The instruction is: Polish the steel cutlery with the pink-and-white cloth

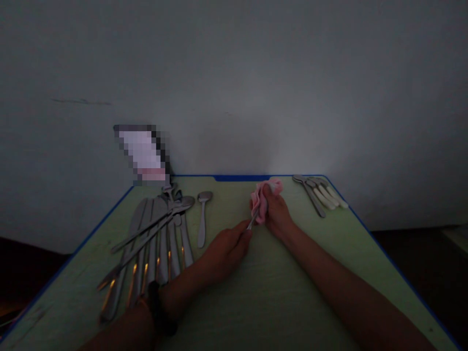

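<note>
Bare forearms [336, 282] reach in from the near side — the left hand [228, 248] pinches a slim metal utensil [251, 223], and the right hand's [277, 210] fingers press a pink cloth [259, 205] round its far end, between knives [163, 261] at left and white-handled cutlery [324, 197] far right. Wiping seems under way — the next stroke calls for steady left fingers.

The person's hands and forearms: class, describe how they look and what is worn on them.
The left hand and right hand are gloveless. A thick, dark band circles the left wrist; none shows on the right. No sleeve covers either visible forearm. Dim light hides finer details.
</note>
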The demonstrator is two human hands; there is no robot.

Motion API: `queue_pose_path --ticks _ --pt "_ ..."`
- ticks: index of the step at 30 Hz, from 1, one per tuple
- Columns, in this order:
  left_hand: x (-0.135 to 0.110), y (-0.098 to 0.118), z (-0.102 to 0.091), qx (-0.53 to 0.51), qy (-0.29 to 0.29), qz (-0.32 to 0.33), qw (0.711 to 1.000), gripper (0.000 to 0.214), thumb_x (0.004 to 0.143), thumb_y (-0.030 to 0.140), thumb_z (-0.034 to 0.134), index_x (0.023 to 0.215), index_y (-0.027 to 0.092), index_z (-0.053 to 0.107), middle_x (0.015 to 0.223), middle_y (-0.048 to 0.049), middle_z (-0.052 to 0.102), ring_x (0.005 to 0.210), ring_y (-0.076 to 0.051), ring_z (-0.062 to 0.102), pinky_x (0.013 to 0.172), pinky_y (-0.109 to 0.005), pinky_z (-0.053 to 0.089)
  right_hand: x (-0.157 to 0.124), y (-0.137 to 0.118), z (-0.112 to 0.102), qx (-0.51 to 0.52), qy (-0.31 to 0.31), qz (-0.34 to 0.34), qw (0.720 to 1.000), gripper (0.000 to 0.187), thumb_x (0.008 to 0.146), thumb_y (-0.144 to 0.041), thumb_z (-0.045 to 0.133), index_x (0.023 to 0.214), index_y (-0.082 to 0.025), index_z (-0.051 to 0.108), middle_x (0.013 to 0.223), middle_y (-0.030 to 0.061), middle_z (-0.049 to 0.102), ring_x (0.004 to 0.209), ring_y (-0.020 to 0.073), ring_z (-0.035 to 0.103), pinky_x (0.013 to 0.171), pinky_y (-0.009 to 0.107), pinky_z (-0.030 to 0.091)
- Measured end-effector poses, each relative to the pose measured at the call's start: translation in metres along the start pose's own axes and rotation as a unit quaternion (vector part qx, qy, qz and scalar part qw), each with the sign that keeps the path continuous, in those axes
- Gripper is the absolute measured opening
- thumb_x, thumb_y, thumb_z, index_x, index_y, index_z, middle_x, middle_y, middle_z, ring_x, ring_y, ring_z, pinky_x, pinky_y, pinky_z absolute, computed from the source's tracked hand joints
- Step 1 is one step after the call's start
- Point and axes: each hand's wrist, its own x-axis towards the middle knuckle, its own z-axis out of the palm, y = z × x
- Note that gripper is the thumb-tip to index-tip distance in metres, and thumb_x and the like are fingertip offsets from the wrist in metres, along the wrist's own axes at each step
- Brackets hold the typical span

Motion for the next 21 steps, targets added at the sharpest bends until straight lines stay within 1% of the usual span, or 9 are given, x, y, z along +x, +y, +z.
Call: queue_pose_path --ticks 4,6,8,10,15,18,21 --pt "0.001 0.001 0.000 -0.022 -0.003 -0.007 1.000 0.034 0.093 0.036 0.024 0.096 0.018 0.053 0.060 0.0039 0.047 0.056 -0.012 0.048 0.057 -0.023 0.037 0.002 0.000 0.001 0.039 0.031 0.007 0.999 0.033 0.071 -0.051 0.061 0.079 -0.019 0.058 0.069 0.0004 0.065 0.064 0.0137 0.062 0.058 0.026 0.050" --pt "0.002 0.001 0.000 -0.015 -0.010 -0.015 1.000 0.034 0.093 0.036 0.024 0.089 0.018 0.053 0.058 0.0042 0.046 0.054 -0.012 0.048 0.056 -0.023 0.037 0.004 0.000 0.000 0.059 0.028 0.012 0.998 0.033 0.072 -0.051 0.061 0.082 -0.019 0.059 0.074 0.0007 0.066 0.071 0.0143 0.063 0.063 0.027 0.051" --pt "0.002 0.000 0.001 -0.002 -0.013 -0.018 1.000 0.033 0.093 0.035 0.026 0.083 0.018 0.052 0.058 0.0035 0.048 0.055 -0.013 0.048 0.056 -0.023 0.037 0.006 -0.002 -0.002 0.064 0.007 0.028 0.998 0.033 0.073 -0.050 0.061 0.086 -0.019 0.060 0.077 0.0015 0.067 0.074 0.0147 0.063 0.066 0.028 0.051" --pt "0.001 -0.001 0.002 0.004 -0.013 -0.017 1.000 0.032 0.093 0.033 0.026 0.081 0.018 0.051 0.060 0.0028 0.050 0.056 -0.013 0.049 0.056 -0.023 0.037 0.005 -0.004 -0.004 0.055 -0.031 0.052 0.997 0.031 0.073 -0.044 0.063 0.088 -0.018 0.061 0.080 0.0024 0.068 0.074 0.0147 0.063 0.068 0.027 0.051" --pt "0.000 -0.004 0.003 -0.016 -0.011 -0.006 1.000 0.030 0.094 0.032 0.025 0.085 0.018 0.051 0.061 0.0032 0.049 0.057 -0.012 0.049 0.058 -0.023 0.037 0.001 -0.010 -0.007 0.045 -0.127 0.106 0.985 0.025 0.070 -0.026 0.068 0.092 -0.014 0.063 0.085 0.0028 0.068 0.075 0.0122 0.062 0.069 0.022 0.050" --pt "0.000 -0.004 0.003 -0.035 -0.003 -0.012 0.999 0.031 0.094 0.034 0.024 0.088 0.018 0.050 0.060 0.0042 0.047 0.056 -0.012 0.048 0.057 -0.023 0.037 -0.002 -0.013 -0.007 0.043 -0.160 0.117 0.979 0.023 0.071 -0.022 0.067 0.092 -0.014 0.063 0.086 0.0028 0.068 0.072 0.0117 0.061 0.065 0.021 0.050" --pt "0.002 -0.004 0.003 -0.049 0.001 -0.012 0.999 0.031 0.094 0.034 0.024 0.088 0.018 0.050 0.059 0.0045 0.045 0.056 -0.012 0.048 0.058 -0.023 0.037 -0.005 -0.013 -0.005 0.028 -0.178 0.121 0.976 0.023 0.072 -0.023 0.066 0.093 -0.014 0.062 0.084 0.0030 0.068 0.066 0.0117 0.060 0.058 0.022 0.050"
